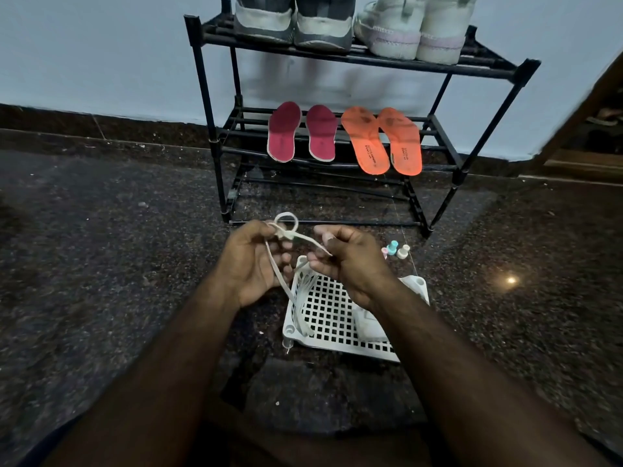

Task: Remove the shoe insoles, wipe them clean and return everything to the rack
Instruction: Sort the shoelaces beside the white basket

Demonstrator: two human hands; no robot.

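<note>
The person sits on the dark stone floor (101,264) facing a black shoe rack (451,153) that stands against the far wall. Both hands are raised over a white perforated basket (323,318) on the near floor. The left hand (249,261) has its fingers curled round a white shoelace (286,227), pinching it where it forms a small loop, with the long tail hanging down into the basket. The right hand (350,261) pinches the lace's other end between thumb and fingertips, so the lace runs between the two hands. Held this way, the lace looks as though it is being knotted or coiled so it stays tidy, though which one cannot be told.

The task's own things are already on the rack. Two dark red insoles (301,133) lie side by side on the left of the middle shelf, and two orange insoles (382,139) lie beside them on the right, all face up and spread flat, probably to air. On the top shelf stand a pair of grey shoes (293,25) on the left and a pair of white shoes (414,32) on the right, above the matching insoles. A white cloth or pad (369,323) lies in the basket's right side, and a few small coloured pegs (396,251) stand on the floor just beyond it.
</note>
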